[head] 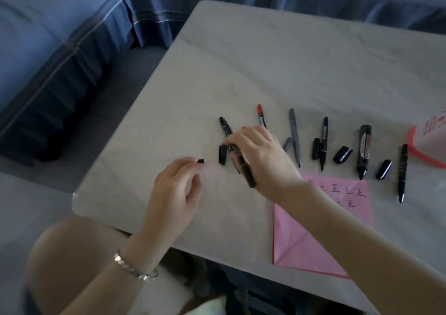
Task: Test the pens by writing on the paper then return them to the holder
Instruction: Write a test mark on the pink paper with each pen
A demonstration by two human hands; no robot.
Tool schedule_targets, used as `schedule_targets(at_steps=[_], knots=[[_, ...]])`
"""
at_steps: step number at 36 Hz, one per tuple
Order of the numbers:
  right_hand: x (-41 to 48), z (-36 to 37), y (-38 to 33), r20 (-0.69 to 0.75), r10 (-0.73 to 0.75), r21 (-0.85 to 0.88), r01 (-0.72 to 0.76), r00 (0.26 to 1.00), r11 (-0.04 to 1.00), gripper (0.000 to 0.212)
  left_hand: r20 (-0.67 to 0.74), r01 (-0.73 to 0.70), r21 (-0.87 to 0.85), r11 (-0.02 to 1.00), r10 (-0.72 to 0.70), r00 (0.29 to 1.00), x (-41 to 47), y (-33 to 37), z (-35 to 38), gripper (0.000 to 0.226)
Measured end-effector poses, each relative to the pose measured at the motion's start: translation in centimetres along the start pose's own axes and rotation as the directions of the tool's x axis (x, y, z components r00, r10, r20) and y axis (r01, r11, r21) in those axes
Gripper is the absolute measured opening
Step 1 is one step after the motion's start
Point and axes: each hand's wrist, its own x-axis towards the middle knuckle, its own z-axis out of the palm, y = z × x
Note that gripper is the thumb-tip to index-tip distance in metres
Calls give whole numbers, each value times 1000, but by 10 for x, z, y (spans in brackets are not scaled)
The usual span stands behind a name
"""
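Note:
Several uncapped pens lie in a row on the grey table (289,68), loose caps beside them. My right hand (260,153) grips a black pen (246,169) that slants down toward the table's front. My left hand (176,189) pinches a small black cap (200,161) at its fingertips, just left of that pen. Beside them lie another black pen (225,130) with a cap (222,155), and a red-capped pen (261,115) partly hidden by my right hand. A pink paper (304,237) with written marks lies under my right forearm. The pink-rimmed holder (427,145) is at the right edge.
Further right lie a grey pen (295,136), a thin black pen (324,143), a thick black marker (364,150) and a ribbed black pen (402,172), with caps (342,154) between them. A blue sofa (60,56) borders the table on the left and behind.

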Motion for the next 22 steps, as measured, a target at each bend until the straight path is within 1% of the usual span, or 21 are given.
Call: schedule_targets(at_steps=[2,3,5,7,8,10,11,13,15,16,17,19,20,22], knots=[[15,16,-5,69,-65,-75,71,995,995,39,-25,29,16,999,-29,999,-1,-8,-6,30],[21,23,-7,100,-87,-111,98,991,989,42,-35,48,24,999,-48,998,-2,-10,-8,32],[29,34,-9,185,-109,-180,142,977,973,42,-47,93,26,995,-91,995,-5,-14,-11,36],[34,43,-9,291,-98,-258,176,952,950,40,-50,119,21,993,-117,992,-8,-16,-13,38],[35,46,-8,314,-83,-296,180,946,938,37,-49,123,22,992,-122,991,-9,-17,-13,39],[34,48,-6,324,-56,-311,162,945,936,33,-40,125,23,992,-124,991,-11,-19,-12,39],[33,48,-5,304,-35,-292,128,952,948,33,-31,125,18,992,-124,992,-11,-20,-12,39],[30,46,-1,204,27,-215,18,979,977,32,-14,122,14,992,-122,992,-12,-21,-11,40],[28,37,0,76,126,-178,-110,989,978,30,1,121,27,992,-121,993,-13,-21,-10,40],[28,32,1,42,187,-184,-176,982,967,28,7,124,36,992,-124,992,-12,-21,-9,39],[28,27,3,63,267,-197,-250,962,948,28,11,127,46,991,-128,992,-12,-20,-9,38],[28,22,9,186,426,-185,-394,886,900,26,13,120,63,991,-121,993,-12,-17,-8,38],[28,20,10,234,469,-169,-440,851,882,25,16,112,70,991,-113,993,-11,-15,-8,40],[30,21,11,286,506,-126,-491,814,862,27,35,100,77,992,-103,994,-11,-12,-9,41]])
